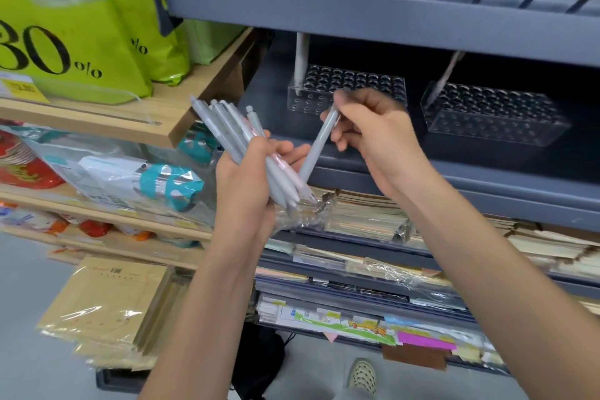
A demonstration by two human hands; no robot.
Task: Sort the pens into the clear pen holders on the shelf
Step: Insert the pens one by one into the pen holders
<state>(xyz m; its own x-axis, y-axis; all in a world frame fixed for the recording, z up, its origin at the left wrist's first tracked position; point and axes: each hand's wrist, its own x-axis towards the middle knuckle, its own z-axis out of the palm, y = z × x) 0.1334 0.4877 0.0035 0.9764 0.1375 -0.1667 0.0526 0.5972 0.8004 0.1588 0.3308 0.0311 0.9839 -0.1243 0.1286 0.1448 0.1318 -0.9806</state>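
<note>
On grey shelf (pixel 470 180), clear pen holders (pixel 493 120)

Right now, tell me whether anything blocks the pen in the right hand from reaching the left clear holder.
Nothing visible does. The right hand holds the grey pen in front of the left holder; one white pen stands in its left corner, the other holes look open.
</note>
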